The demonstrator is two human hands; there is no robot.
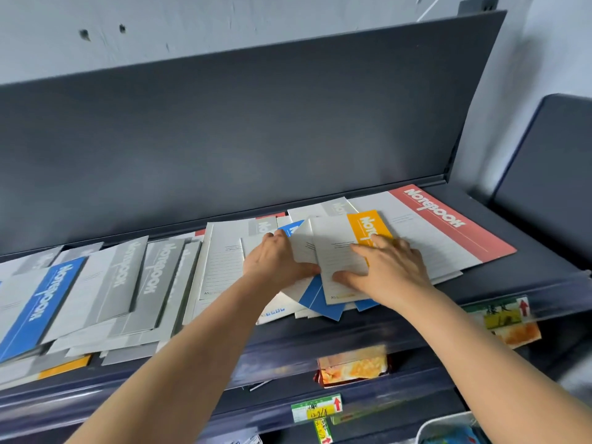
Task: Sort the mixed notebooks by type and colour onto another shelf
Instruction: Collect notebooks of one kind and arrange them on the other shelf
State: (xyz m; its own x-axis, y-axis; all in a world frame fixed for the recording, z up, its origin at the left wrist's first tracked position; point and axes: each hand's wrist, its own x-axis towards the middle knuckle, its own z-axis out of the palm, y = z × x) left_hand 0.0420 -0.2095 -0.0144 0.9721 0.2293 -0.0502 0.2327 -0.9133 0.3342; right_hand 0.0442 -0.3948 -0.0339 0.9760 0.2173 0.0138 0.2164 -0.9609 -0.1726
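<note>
the notebooks are thin and light, with soft card covers. they bend easily and slide over one another, so a pile can slip apart if you pull just one. the best place to take one is a free edge or corner, thumb on top and fingers under, with the other hand keeping the pile from moving.

the yellow notebook [339, 261] is small, with a white cover and a yellow band. it lies on top of a loose heap in the middle of the shelf [525, 248], over some blue notebooks [315, 299] and partly over the big red notebook [448, 225]. a white notebook [301, 243] pokes out from behind it on the left, like a fan.

the right grip [390, 270] lies flat on the yellow notebook. its fingers are spread over the yellow band and its thumb rests on the white part, near the bottom. it presses down and does not pinch — the fingers look nearly straight.

the left grip [275, 261] is at the left edge of the white notebook. its fingers are curled over and the tips are hidden, and its thumb lies along the lower edge, so it seems to hold that notebook between thumb and fingers.

more grey notebooks [153, 277] and another blue notebook [41, 299] lie mixed on the left of the shelf — not sorted yet.
</note>
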